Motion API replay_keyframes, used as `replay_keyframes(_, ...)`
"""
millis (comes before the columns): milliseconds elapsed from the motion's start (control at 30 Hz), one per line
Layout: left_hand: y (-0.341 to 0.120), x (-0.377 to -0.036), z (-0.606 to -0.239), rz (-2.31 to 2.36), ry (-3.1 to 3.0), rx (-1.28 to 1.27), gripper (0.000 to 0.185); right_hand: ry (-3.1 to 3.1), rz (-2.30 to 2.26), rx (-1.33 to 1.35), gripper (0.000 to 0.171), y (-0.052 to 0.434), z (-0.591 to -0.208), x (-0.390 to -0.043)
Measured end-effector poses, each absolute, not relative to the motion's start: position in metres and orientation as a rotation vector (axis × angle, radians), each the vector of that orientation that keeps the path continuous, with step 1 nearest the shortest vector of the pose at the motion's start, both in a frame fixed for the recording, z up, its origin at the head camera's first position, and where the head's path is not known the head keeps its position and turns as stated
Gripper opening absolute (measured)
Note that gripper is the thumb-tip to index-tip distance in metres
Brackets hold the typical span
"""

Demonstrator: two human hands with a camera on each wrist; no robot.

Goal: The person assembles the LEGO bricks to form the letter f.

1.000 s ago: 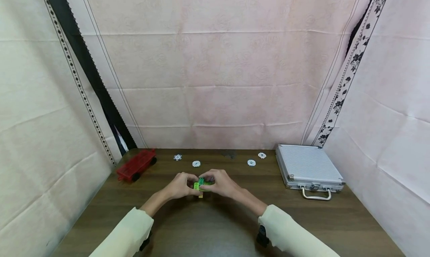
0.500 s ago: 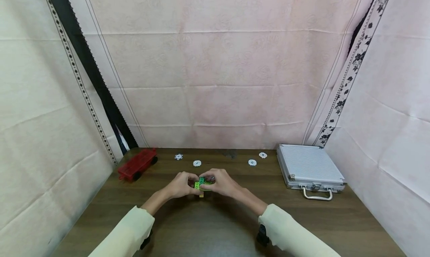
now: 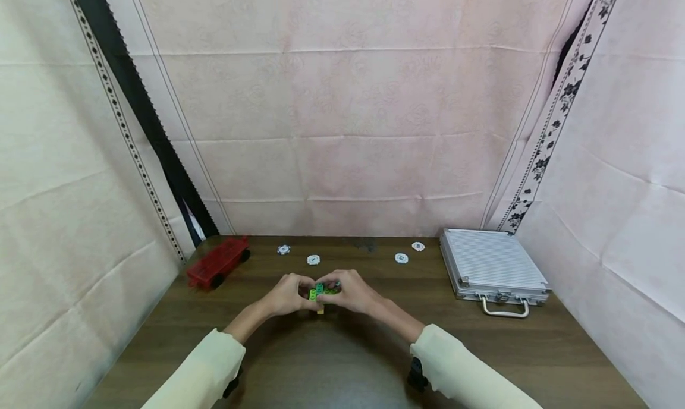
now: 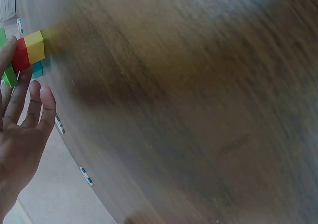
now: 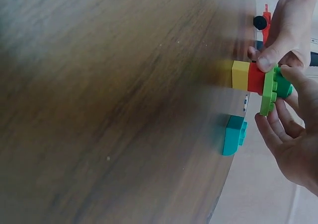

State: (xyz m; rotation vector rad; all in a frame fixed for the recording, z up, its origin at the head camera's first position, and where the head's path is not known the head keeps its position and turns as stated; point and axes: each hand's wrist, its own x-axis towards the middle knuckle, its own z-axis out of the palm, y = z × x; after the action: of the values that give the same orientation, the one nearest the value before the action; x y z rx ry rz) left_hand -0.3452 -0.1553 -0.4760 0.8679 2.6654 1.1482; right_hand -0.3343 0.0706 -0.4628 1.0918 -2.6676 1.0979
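Observation:
Both hands are at a small stack of toy building bricks over the middle of the table. In the right wrist view the stack has a yellow brick [image 5: 240,75] at its foot, a red brick [image 5: 256,78] above it, then a light green plate [image 5: 267,94] and a dark green brick [image 5: 284,87] on top. My left hand [image 3: 286,295] pinches the stack near the red brick and the plate. Thumb and fingers of my right hand [image 3: 349,291] grip the plate and the dark green brick from the other side. A separate teal brick [image 5: 232,136] stands close by.
Several poker chips [image 3: 313,260] lie along the back of the wooden table [image 3: 342,361]. A red toy wagon [image 3: 216,263] with black wheels is at the back left, and a silver case [image 3: 495,263] lies at the right. Cloth hangings [image 3: 342,129] surround the table.
My right thumb and fingers have shifted very slightly left over the stack. The left hand stays in place, and everything else on the table is unmoved.

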Motion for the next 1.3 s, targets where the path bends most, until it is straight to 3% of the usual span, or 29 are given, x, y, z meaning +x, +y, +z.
replay_keyframes(1133,-0.156,-0.342,-0.476,1.138,2.653,0.900,0.020,-2.684,1.038,1.141,0.035,0.076,-0.464,-0.335)
replay_keyframes(1300,-0.156,-0.343,-0.477,1.144,2.649,0.876,0.029,-2.640,1.149,1.137,0.035,0.085,-0.463,-0.341)
